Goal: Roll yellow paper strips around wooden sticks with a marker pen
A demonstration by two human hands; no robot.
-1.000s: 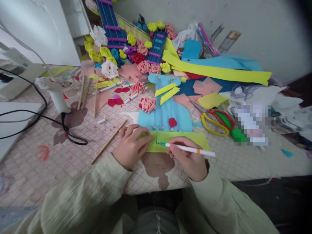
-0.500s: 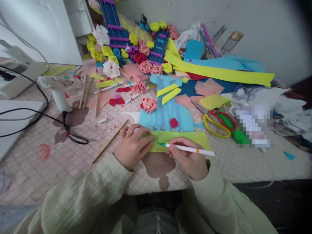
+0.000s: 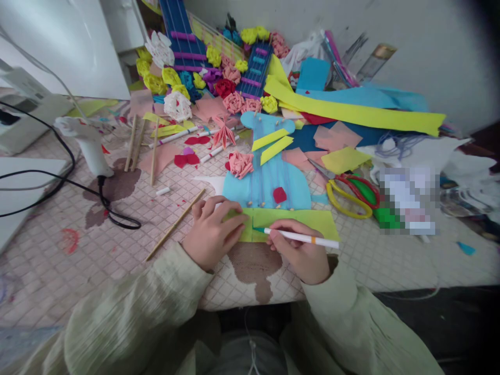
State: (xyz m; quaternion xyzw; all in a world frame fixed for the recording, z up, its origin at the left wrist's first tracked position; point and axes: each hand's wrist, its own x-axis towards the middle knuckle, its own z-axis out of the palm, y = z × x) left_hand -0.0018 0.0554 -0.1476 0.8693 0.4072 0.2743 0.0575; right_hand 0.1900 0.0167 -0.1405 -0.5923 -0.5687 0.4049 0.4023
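A yellow-green strip of paper [image 3: 291,223] lies flat at the near side of the table. My left hand [image 3: 214,227] rests on its left end, fingers stretched over it. In my right hand [image 3: 300,251] is a white marker pen [image 3: 308,238] with an orange band, pinched between thumb and fingers. Its green tip touches or hovers just over the strip, beside a thin upright line drawn there. Directly behind the strip lies a light blue guitar-shaped cutout [image 3: 265,185] with blue strings, a pink paper rose [image 3: 241,164] and two yellow strips on it.
Scissors [image 3: 349,200] with yellow and red handles lie to the right. A wooden stick [image 3: 175,225] and a white marker cap [image 3: 163,191] are on the left, near a white glue gun [image 3: 88,148] with a black cord. Paper flowers [image 3: 177,107] and blue paper guitars [image 3: 255,70] crowd the back.
The marker has shifted slightly left and its back end has risen a little. My left hand stays on the strip. The whole view has moved slightly.
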